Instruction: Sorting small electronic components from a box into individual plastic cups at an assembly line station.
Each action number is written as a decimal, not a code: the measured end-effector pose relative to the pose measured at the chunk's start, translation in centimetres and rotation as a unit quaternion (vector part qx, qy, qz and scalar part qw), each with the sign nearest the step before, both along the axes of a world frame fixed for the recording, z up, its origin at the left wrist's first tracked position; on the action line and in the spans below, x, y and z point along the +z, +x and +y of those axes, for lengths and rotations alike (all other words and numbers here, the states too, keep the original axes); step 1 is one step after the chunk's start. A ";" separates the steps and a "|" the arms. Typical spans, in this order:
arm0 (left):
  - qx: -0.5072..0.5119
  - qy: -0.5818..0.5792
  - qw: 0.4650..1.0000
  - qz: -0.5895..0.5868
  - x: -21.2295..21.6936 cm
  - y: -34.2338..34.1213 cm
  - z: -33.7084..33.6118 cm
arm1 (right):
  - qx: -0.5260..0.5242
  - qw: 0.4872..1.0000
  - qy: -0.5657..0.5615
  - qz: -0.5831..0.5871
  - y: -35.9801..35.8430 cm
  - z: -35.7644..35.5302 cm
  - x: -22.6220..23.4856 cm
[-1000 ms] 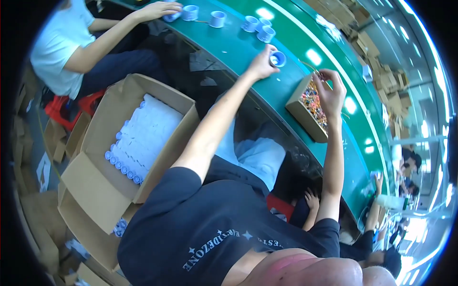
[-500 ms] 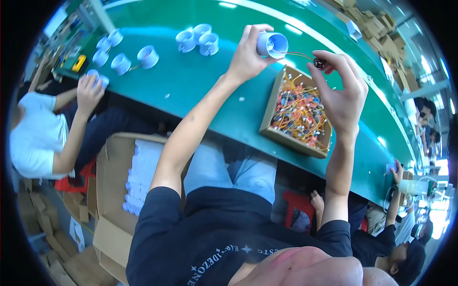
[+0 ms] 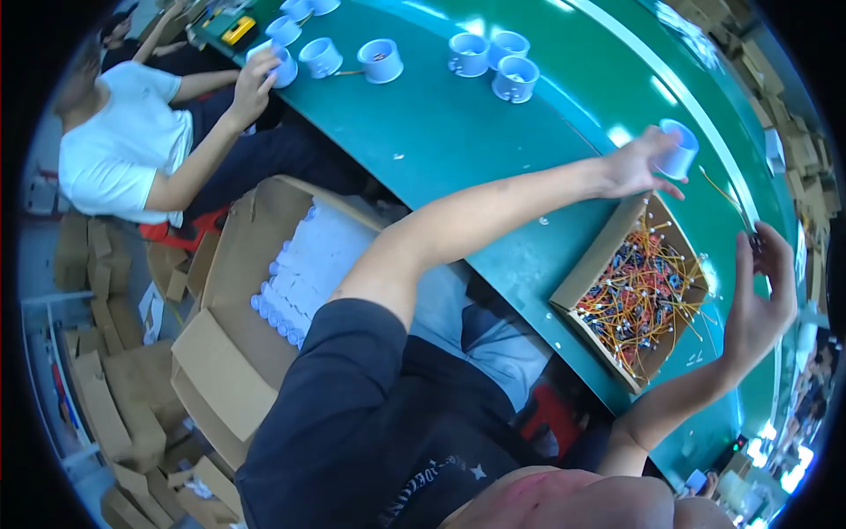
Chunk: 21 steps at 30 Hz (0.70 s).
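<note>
Now | left hand (image 3: 633,166) outstretched, fingers gripping blue cup (image 3: 677,150) | right hand (image 3: 760,295) raised, pinching wire (image 3: 724,192)

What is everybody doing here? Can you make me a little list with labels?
left hand: left hand holds a pale blue cup over the green table
right hand: right hand raised, pinching something small and dark
between hands: cardboard tray of orange wires
farther off: more blue cups
neighbour: co-worker's hand on a cup
below: open carton
</note>
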State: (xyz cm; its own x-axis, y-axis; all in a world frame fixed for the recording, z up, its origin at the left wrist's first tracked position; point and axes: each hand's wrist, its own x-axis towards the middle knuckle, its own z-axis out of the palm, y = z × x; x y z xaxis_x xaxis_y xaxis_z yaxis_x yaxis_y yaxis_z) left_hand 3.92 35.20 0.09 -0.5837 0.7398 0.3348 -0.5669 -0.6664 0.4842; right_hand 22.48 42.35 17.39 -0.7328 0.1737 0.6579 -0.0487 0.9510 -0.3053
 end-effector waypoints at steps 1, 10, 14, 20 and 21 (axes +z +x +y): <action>-0.063 0.036 0.997 -0.040 0.5 -0.3 0.3 | -0.017 1.000 0.004 0.001 -0.2 0.0 0.0; 0.010 -0.012 1.000 0.007 3.3 0.6 -1.8 | 0.031 0.999 0.018 0.035 -2.4 -0.7 -1.7; 0.004 0.028 0.999 0.019 4.3 1.5 -1.8 | 0.026 0.999 0.037 0.028 -2.3 -0.6 -1.8; -0.005 0.036 0.999 0.019 4.4 1.7 -2.5 | 0.015 0.997 0.072 0.015 -2.9 -0.3 -2.7; -0.006 0.038 0.999 0.018 4.5 1.7 -2.5 | 0.014 0.997 0.074 0.014 -2.9 -0.2 -2.8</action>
State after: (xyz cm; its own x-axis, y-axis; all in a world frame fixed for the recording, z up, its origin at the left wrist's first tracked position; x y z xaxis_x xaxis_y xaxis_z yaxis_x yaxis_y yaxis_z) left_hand 5.63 32.70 4.56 -0.5623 0.7180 0.4102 -0.5579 -0.6956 0.4527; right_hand 19.62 42.11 14.63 -0.7175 0.0518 0.6947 -0.0832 0.9837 -0.1593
